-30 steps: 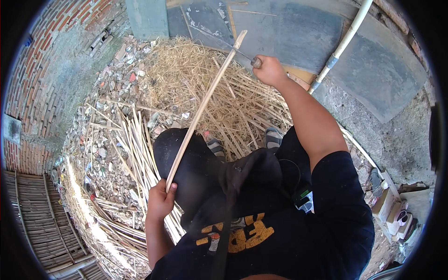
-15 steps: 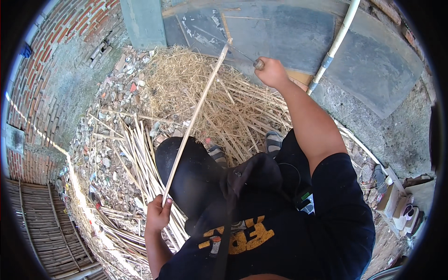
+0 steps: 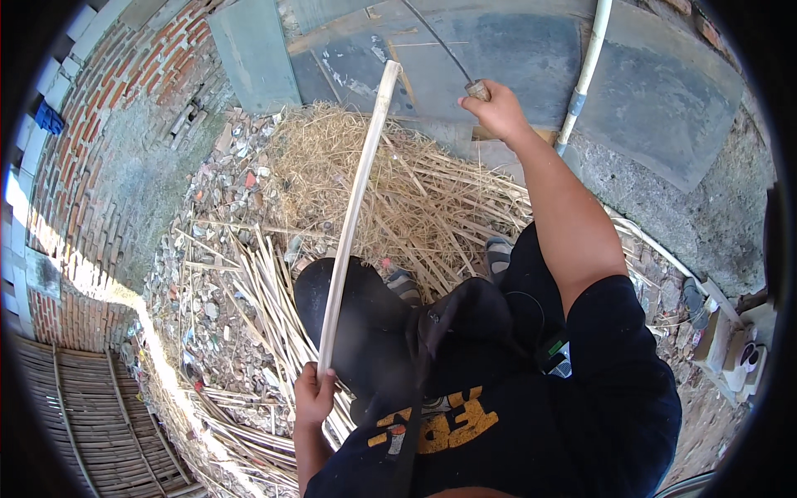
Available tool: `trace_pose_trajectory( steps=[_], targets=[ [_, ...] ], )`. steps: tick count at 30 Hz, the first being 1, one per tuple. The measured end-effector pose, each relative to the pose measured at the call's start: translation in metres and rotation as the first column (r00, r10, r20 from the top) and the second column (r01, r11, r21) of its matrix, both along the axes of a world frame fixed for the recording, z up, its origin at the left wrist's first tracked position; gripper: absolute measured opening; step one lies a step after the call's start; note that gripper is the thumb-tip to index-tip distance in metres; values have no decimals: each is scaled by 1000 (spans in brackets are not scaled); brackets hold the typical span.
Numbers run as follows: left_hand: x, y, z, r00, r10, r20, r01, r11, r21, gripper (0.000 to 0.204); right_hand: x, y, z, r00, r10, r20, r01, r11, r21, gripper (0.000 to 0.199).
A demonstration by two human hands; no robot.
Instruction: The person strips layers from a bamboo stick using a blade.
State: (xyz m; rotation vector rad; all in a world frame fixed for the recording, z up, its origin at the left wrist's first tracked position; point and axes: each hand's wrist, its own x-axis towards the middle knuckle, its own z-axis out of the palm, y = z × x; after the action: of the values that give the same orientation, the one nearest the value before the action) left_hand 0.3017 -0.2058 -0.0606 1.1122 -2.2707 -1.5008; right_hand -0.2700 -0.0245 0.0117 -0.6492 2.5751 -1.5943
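Observation:
My left hand (image 3: 315, 393) is closed around the lower end of a long pale bamboo strip (image 3: 350, 220). The strip slants up and away past my left knee, its far end above the shavings. In my right hand (image 3: 501, 111), held out at the far right, is the stubby handle of a long, thin, dark-bladed knife (image 3: 442, 43). Its blade points up and to the left, apart from the strip, and the tip runs out at the upper edge. Split bamboo strips (image 3: 270, 299) lie in a bundle beside my left leg.
A heap of curly shavings (image 3: 324, 158) spreads before my sandalled feet. Stony rubble (image 3: 212, 282) covers ground at left, below a brick wall (image 3: 124, 108). Dark sheets (image 3: 515, 66) stand ahead beside a white pipe (image 3: 588, 75). A slatted bamboo panel (image 3: 91, 415) is lower left.
The knife has come off the strip's far end and swung upward. The strip has turned to show a wider face and stands a little steeper. The view has shifted slightly.

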Motion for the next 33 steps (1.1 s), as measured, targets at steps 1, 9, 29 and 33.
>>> trace_pose_trajectory(
  steps=[1, 9, 29, 33],
  targets=[
    [1, -2, 0, 998, -48, 47, 47, 999, 14, 27, 0, 1, 3, 1000, 23, 21, -22, 999, -46, 46],
    [-2, -2, 16, 998, -29, 58, 34, 995, -94, 23, 31, -5, 27, 981, 195, -16, -194, 979, 65, 50],
    [-38, 10, 43, 927, -74, 368, 213, 911, -354, 29, 88, -32, -1, 674, 729, -117, -522, 582, 624, 30],
    [-41, 7, 45, 879, -125, 460, 311, 883, -353, 28, 83, -31, -3, 678, 725, -124, -507, 583, 635, 27]
  ],
)
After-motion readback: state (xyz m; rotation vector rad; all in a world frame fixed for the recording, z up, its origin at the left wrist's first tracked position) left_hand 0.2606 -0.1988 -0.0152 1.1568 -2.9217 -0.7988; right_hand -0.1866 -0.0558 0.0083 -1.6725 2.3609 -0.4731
